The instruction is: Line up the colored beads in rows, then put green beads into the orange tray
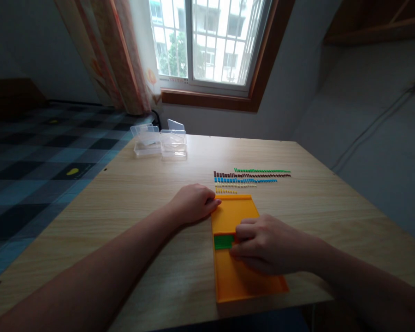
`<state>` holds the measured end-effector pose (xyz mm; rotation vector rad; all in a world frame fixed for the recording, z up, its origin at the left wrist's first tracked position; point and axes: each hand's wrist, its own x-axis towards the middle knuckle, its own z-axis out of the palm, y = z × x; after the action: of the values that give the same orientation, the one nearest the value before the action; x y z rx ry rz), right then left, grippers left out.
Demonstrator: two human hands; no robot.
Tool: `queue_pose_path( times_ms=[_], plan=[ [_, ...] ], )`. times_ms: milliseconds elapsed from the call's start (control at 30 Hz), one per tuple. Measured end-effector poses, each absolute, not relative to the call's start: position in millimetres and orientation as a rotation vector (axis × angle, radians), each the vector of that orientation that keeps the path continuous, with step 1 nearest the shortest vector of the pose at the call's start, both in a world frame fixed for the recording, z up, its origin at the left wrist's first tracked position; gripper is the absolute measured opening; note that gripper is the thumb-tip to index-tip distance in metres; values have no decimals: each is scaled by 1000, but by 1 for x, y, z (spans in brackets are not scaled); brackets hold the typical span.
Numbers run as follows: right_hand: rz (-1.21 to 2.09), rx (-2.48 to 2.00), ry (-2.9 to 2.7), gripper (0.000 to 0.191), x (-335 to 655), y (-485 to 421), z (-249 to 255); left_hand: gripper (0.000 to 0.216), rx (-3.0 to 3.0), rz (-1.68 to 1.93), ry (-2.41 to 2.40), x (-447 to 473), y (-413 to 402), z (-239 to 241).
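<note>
An orange tray [233, 211] lies on the wooden table [141, 193] in front of me. My left hand [192, 203] rests at the tray's far left corner, fingers curled against its rim. My right hand [268, 243] lies over the middle of the tray, fingers pressed together on a band of small green pieces [223, 241] that runs across it. Beyond the tray lie rows of tiny pieces: green [262, 170], brown [251, 175], blue [245, 180] and yellow [228, 189].
Two clear plastic boxes [161, 142] stand at the table's far left, below a window [207, 41] with a curtain [119, 55]. A bed with a checked cover [38, 157] is on the left. The table's front edge runs just under the tray.
</note>
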<state>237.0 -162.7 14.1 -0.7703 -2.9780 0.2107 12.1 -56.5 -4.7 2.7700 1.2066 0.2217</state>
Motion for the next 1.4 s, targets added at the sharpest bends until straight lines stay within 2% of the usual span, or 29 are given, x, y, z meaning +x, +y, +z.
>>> queue_pose_path(
  times_ms=[267, 433, 633, 867, 1033, 1167, 1400],
  plan=[
    [159, -704, -2905, 21, 238, -164, 15, 39, 2771, 215, 1204, 12, -56, -5],
    [73, -677, -2554, 20, 247, -152, 17, 39, 2750, 211, 1198, 12, -56, -3],
    [-71, -860, -2079, 16, 264, -123, 12, 39, 2736, 193, 1211, 12, -55, -3],
    [-256, -1132, -1970, 16, 289, -84, 15, 39, 2738, 208, 1228, 10, -54, -2],
    [-191, -1315, -2061, 13, 296, -42, 21, 39, 2722, 201, 1232, 10, -54, -1],
    [-2, -1522, -2231, 16, 293, -4, 24, 38, 2732, 207, 1229, 9, -53, -3],
    [150, -1650, -2389, 18, 280, 35, 20, 38, 2717, 238, 1225, 9, -53, -4]
  ],
)
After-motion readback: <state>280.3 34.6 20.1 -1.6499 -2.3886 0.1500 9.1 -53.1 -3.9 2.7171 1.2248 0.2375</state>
